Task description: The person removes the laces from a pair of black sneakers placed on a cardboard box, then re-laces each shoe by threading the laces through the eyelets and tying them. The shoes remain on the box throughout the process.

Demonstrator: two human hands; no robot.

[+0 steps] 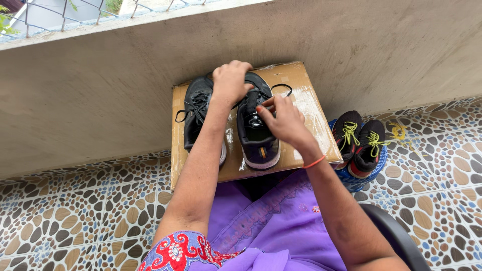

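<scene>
Both hands are at work on one black sneaker (257, 131), the right-hand shoe of a pair standing on a cardboard box (306, 108). The right hand (285, 120) is nearer the body: its fingers are pinched on what looks like the black lace, over the shoe's tongue, and an orange band circles the wrist. The left hand (231, 82) lies farther along, curled over the front of that shoe, gripping it by the laced upper so that it stays put; the exact hold of its fingertips is hidden under the knuckles.

Going by this, the step in hand seems to be lacing or tightening the lace on this shoe. A loop of lace (282, 88) trails loose on the box just beyond the right hand. The next move would likely call for a steady pull on the pinched lace while the left hand braces the shoe against sliding on the taped, glossy cardboard.

Taking the box as landmark: nearest the viewer, below it, is a purple garment (273, 228) over the lap. On the box, left of the worked shoe, stands the other black sneaker (197, 113), its laces loose. Right of the box, on a blue stool (359, 178), sits a second pair of sneakers with yellow-green laces (359, 140). Under all is a pebble-pattern tiled floor (85, 216), and behind the box rises a plain concrete wall (100, 85).
</scene>
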